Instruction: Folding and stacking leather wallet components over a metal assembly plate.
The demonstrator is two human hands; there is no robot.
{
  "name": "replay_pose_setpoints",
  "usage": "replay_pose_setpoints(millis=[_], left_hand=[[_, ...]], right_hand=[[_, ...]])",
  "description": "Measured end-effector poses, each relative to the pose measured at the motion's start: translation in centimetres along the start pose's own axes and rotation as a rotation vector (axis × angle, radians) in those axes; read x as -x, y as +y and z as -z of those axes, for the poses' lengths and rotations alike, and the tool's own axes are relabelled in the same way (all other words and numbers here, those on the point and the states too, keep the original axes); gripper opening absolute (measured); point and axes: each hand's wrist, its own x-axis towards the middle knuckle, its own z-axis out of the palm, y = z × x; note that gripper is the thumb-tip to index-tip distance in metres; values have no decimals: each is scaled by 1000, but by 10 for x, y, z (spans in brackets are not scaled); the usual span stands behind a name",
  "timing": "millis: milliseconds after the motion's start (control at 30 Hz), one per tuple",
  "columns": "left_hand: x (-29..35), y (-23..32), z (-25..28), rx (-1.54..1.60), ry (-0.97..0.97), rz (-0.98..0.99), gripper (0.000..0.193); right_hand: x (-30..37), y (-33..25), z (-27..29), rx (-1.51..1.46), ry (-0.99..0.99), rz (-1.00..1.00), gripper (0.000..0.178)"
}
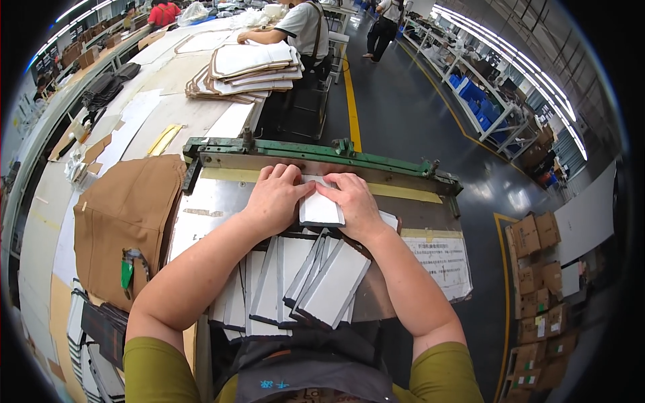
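A small white rectangular panel with a dark lower edge (321,208) lies on the metal bed of a machine (218,225), just in front of its green bar (289,150). My left hand (272,198) grips the panel's left side, thumb on top. From the other side my right hand (356,205) holds it, the two thumbs almost meeting at the far part. The fingertips beyond the panel are partly hidden. Nearer my body, several white dark-edged strips (339,279) overlap in a loose pile, some tilted across others.
Brown fabric (127,221) drapes at the left with a small green-handled tool (127,272) on it. A long worktable bears stacked white-and-brown pieces (248,67). A co-worker (306,30) stands beyond. Cardboard boxes (537,299) and shelving with blue bins (480,107) are at the right.
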Motion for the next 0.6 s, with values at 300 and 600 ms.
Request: replay_pose_setpoints(millis=[300, 600], left_hand=[[-3, -2, 5, 107, -89, 38, 41], [-6, 4, 16, 115, 307, -165, 37]], right_hand=[[-1, -5, 8, -129, -80, -136, 33], [6, 2, 63, -85, -192, -286, 42]])
